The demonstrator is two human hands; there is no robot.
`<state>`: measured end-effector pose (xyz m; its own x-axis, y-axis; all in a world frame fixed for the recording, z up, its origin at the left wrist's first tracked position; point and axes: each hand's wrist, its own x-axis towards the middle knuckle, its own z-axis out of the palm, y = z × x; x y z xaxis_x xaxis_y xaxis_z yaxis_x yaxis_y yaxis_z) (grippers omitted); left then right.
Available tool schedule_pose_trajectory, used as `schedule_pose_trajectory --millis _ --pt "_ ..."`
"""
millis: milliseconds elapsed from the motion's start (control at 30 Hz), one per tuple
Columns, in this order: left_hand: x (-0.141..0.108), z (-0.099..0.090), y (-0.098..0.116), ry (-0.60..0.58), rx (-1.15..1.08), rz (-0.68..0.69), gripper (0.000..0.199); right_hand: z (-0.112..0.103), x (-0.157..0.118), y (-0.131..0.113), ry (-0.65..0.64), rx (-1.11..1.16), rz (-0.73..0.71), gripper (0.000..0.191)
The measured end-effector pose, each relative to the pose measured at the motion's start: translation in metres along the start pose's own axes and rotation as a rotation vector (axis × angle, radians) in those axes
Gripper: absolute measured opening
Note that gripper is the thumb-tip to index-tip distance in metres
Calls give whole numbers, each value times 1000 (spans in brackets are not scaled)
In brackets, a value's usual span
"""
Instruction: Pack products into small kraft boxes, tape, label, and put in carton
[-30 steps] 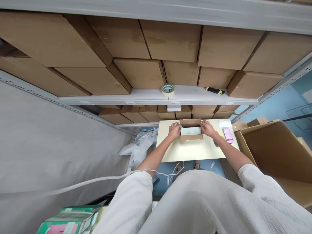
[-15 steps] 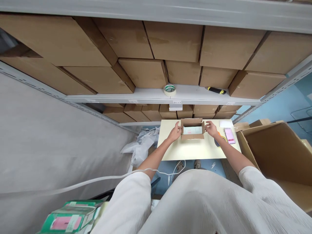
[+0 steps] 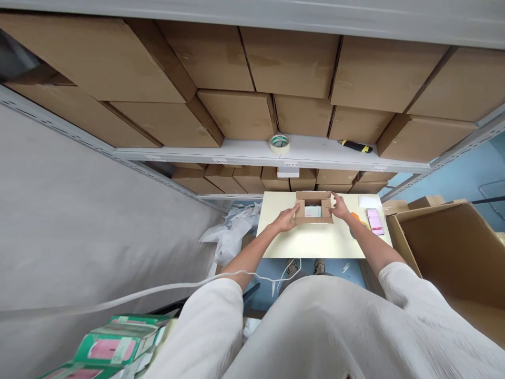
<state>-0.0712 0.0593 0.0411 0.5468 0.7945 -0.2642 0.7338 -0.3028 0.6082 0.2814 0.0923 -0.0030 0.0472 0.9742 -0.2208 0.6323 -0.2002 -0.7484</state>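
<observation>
On the pale tabletop [image 3: 315, 245] stands a small cardboard box [image 3: 314, 220], its long flaps spread and its two short end flaps folded inward. A whitish-green packet [image 3: 313, 211] shows inside through the gap between those flaps. At the box's left end, my left hand [image 3: 287, 218] has its thumb on the left flap and the fingers along the side. My right hand [image 3: 338, 206] grips the opposite end, fingers at the right flap and one finger by the back corner.
Right of the box lie a phone with a pink screen [image 3: 374, 221], an orange-yellow tape roll [image 3: 361, 218] and a white pad [image 3: 369, 201]. A large open carton [image 3: 450, 247] stands at the right. The shelf ahead carries a tape roll [image 3: 280, 143] and a cutter knife [image 3: 356, 146].
The box's two short end flaps have folded inward over the packet. Both my hands have moved in onto the box ends. The view has shifted slightly.
</observation>
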Motion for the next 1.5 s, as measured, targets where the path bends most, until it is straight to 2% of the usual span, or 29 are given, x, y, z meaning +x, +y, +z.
schedule_pose_trajectory --millis 100,200,333,400,533,633,733,800,933,1100,1200,1300,1367,1500 --pt "1 4 -5 48 -117 -11 100 -3 -1 -4 -17 57 -5 72" --pt "6 8 -7 139 -192 -56 87 -6 -4 -9 -36 137 -21 45" --pt "19 14 -7 316 -114 -129 73 -7 -11 -15 -33 158 -30 17" --pt "26 17 -6 340 -45 -150 71 -5 -16 -17 -18 142 -19 17" --pt "35 24 -4 311 111 -142 59 2 -24 -13 -40 105 -29 29" --pt "36 31 0 282 230 -36 49 7 -27 -9 -45 55 -42 31" --pt "34 38 4 234 326 88 47 13 -28 -4 -26 23 -43 32" --pt "31 43 7 217 368 119 47 17 -29 -1 -7 16 -43 32" --pt "29 51 11 209 420 95 49 29 -31 3 56 19 -50 34" --pt "30 51 12 192 455 75 52 36 -40 4 95 -8 -119 36" --pt "31 50 12 183 471 72 52 27 -55 13 100 -47 -154 39" --pt "31 50 12 173 468 62 52 8 -75 33 134 -107 -127 39" --pt "30 50 12 172 460 54 53 -8 -89 50 164 -181 -48 37" --pt "31 51 11 182 450 42 53 -34 -109 78 176 -383 201 28"
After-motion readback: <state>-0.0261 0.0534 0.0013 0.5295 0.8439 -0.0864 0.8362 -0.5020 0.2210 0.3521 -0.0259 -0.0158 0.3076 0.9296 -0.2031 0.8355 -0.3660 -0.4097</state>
